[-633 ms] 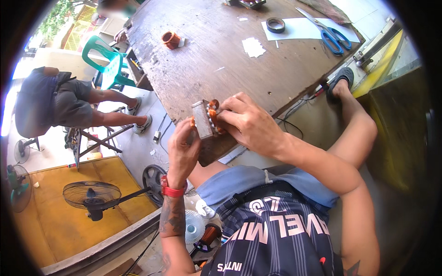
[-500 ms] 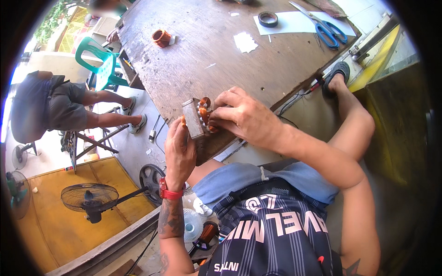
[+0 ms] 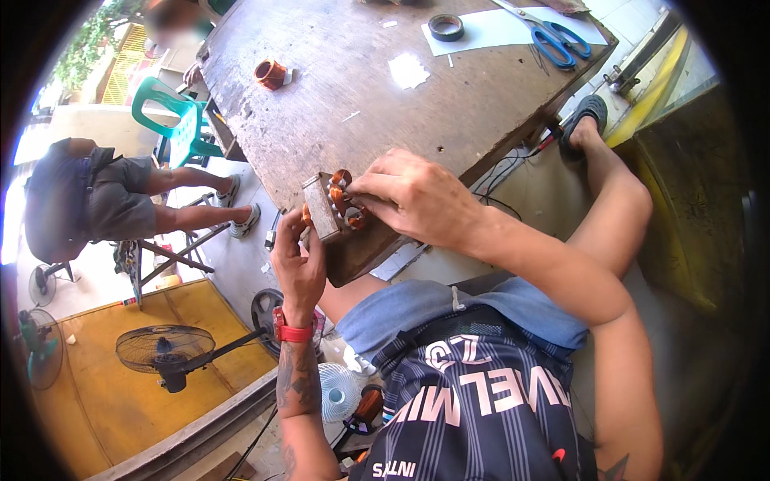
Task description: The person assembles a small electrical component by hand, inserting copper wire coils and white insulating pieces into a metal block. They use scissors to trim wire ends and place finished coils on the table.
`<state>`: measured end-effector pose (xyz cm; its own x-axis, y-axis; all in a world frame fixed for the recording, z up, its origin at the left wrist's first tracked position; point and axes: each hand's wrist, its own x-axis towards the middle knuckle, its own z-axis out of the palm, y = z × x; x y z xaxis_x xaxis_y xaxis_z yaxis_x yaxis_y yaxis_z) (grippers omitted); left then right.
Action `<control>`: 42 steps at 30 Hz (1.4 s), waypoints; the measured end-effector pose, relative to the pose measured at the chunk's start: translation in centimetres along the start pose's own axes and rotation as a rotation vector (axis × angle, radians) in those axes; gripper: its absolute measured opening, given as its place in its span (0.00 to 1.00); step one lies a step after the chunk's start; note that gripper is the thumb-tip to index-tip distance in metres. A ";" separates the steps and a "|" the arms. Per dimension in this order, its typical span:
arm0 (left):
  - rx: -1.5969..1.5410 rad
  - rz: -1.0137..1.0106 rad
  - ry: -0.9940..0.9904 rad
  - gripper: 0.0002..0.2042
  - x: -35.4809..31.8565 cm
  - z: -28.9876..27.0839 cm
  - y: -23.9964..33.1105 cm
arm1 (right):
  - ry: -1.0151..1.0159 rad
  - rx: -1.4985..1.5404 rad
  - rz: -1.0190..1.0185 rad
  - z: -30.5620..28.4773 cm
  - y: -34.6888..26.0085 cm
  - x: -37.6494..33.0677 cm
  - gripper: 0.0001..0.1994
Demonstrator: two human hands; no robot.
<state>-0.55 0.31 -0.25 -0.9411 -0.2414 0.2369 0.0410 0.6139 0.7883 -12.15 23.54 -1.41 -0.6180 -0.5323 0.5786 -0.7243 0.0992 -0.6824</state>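
At the table's near corner is a motor stator (image 3: 322,210), a grey block-shaped steel core with copper windings (image 3: 337,200) bulging from its faces and pale bits between the coils. My left hand (image 3: 298,264) grips its left side, thumb and fingers closed around the core's lower end. From the right, my right hand (image 3: 417,196) reaches over with its fingers pinched together against the upper part of the right-hand winding. What those fingertips pinch is too small to make out.
The wooden table (image 3: 321,112) bears a loose copper coil (image 3: 270,74), black tape (image 3: 446,27), blue-handled scissors (image 3: 557,44) on white paper, and a white scrap (image 3: 409,71). Left stand a green chair (image 3: 188,128), another person (image 3: 104,192) and a black fan (image 3: 164,353).
My right fingertips have moved up along the winding, uncovering its lower coil. My left hand still holds the stator, its thumb now lower. The whole view has shifted slightly.
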 end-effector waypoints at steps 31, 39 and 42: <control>-0.306 -0.174 -0.241 0.16 3.0 0.1 0.9 | -0.030 -0.217 -0.207 1.0 1.1 1.1 0.08; 0.092 0.058 0.021 0.15 1.2 1.5 0.1 | -0.012 -0.174 -0.116 1.5 1.1 1.2 0.13; 0.068 0.027 0.023 0.14 1.0 1.7 0.1 | -0.024 -0.189 -0.065 1.6 0.7 1.0 0.13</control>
<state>-2.07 1.42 -0.86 -0.9320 -0.2406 0.2711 0.0426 0.6700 0.7411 -12.77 21.72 -2.04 -0.5623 -0.5625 0.6061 -0.8082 0.2188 -0.5467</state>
